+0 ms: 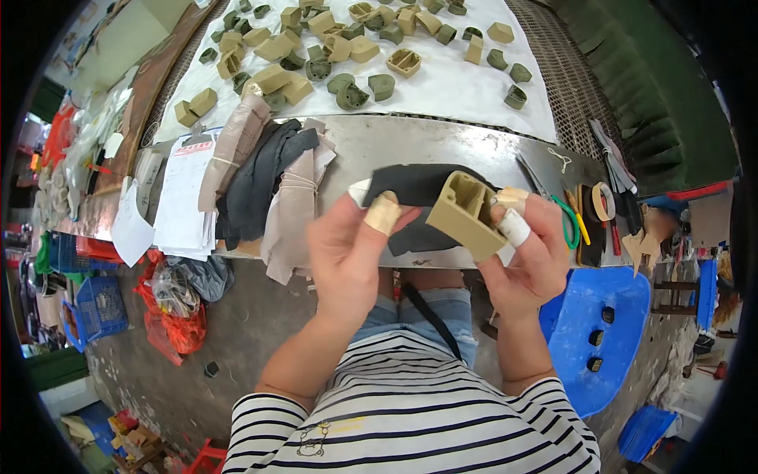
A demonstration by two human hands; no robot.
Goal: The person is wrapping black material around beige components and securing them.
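My left hand (347,257) pinches one end of a curved black strip (418,183) that looks like sandpaper, between thumb and fingers. Pale tape wraps some of its fingertips. In my right hand (533,257), also with taped fingers, is a tan hollow moulded part (467,225), its open side with inner ribs facing up and left. The strip runs behind this part; whether the right fingers also hold its far end is hidden. Below the strip, another dark sheet (426,235) lies at the near edge of the metal table (474,150).
Many tan and olive-green moulded parts (363,49) lie on a white cloth (442,99) at the back. Left are rolled dark sheets (264,174) and papers (183,189). Scissors (537,178) and green-handled scissors (568,221) lie right, above a blue tub (588,332) holding several dark pieces.
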